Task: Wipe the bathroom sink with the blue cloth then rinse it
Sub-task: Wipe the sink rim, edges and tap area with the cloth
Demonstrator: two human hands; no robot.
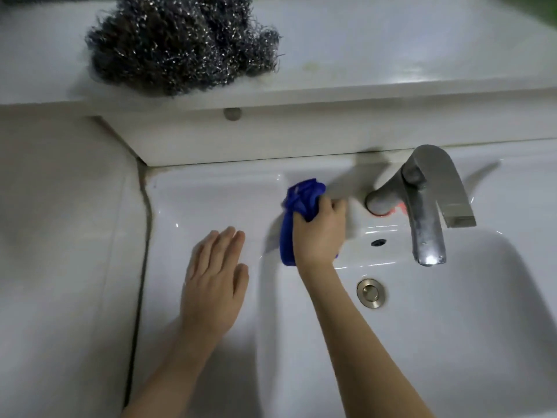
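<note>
The white bathroom sink (470,342) fills the lower right, with a grey metal faucet (428,200) at its back rim and a metal drain plug (371,293) in the basin. My right hand (321,229) is closed around the bunched blue cloth (301,203) and presses it on the sink's back rim, just left of the faucet base. Part of the cloth hangs down below my fist. My left hand (215,280) lies flat, fingers slightly apart, on the sink's left ledge, holding nothing. No water runs from the faucet.
A steel wool scourer (184,43) sits on the white shelf (391,55) above the sink. A small overflow hole (378,242) is under the faucet. A tiled surface (60,236) lies to the left, past a dark sealant seam.
</note>
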